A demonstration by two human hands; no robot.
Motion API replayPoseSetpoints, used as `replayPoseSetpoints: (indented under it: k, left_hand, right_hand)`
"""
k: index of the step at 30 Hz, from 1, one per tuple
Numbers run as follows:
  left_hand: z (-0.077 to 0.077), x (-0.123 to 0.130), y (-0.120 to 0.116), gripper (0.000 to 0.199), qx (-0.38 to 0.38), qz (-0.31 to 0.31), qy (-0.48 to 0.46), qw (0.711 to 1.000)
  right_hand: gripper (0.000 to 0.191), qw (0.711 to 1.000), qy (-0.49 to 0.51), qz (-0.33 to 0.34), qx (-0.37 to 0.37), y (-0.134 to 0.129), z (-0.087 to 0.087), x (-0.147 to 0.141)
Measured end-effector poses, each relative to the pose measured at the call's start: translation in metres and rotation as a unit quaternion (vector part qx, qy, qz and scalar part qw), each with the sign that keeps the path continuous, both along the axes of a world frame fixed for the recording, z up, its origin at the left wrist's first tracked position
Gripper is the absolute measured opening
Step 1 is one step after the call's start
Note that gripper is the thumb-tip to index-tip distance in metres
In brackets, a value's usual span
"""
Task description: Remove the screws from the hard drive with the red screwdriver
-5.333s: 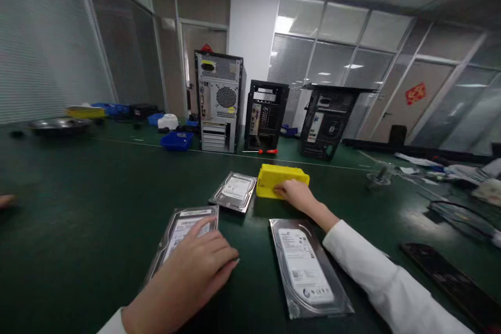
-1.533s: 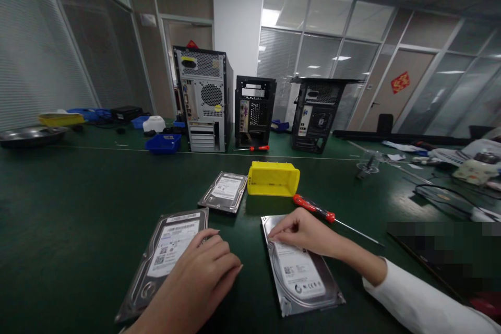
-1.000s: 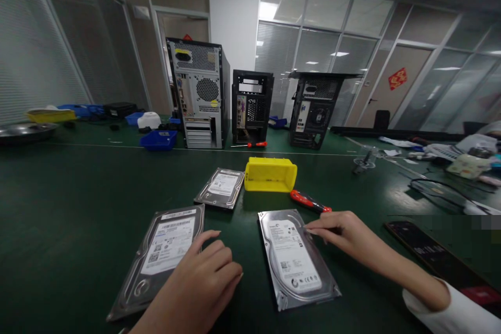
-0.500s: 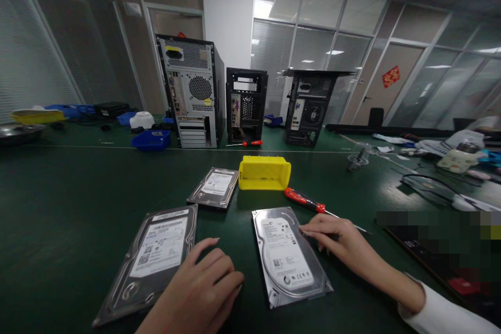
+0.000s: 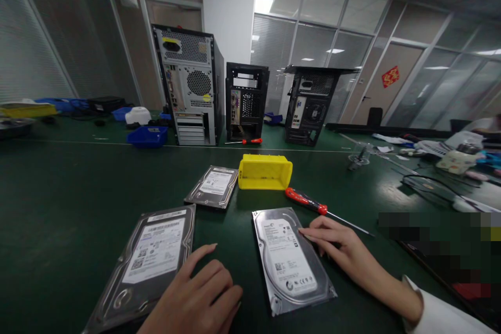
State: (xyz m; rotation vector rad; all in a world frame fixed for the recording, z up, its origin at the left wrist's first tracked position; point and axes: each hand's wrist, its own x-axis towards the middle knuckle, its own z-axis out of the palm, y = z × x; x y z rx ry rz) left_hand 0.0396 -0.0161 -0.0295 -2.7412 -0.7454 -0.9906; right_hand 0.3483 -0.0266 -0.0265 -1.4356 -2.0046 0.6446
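Note:
A silver hard drive point(image 5: 291, 261) with a white label lies flat on the green table point(image 5: 70, 177). My right hand point(image 5: 338, 242) rests its fingertips on this drive's upper right edge; whether they pinch anything small is hidden. My left hand point(image 5: 205, 287), fingers loosely curled and the index finger stretched out, is between the silver drive and a larger-looking dark drive point(image 5: 156, 250) at the left. A third drive point(image 5: 213, 187) lies farther back, beside a yellow bin point(image 5: 265, 172) on its side. A red-and-black screwdriver point(image 5: 307, 201) lies behind my right hand.
Three computer cases stand at the back: a tall one point(image 5: 190, 88), a small black one point(image 5: 246, 104) and another point(image 5: 311, 109). A second screwdriver point(image 5: 250, 141) lies before them. A blue tray point(image 5: 147, 136) sits back left, cables point(image 5: 434, 180) at the right.
The view has shifted slightly. My left index finger reaches out a little straighter. My right hand stays at the silver drive's edge.

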Motion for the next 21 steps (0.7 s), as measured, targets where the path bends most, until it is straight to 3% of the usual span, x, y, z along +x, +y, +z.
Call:
replayPoseSetpoints:
  k: [21]
  left_hand:
    - [-0.0004,-0.0015,-0.0002,0.04,0.0,0.002,-0.004,1.0]
  right_hand:
    - [0.023,0.998,-0.013,-0.035,0.042,-0.0006,-0.0009,-0.0001]
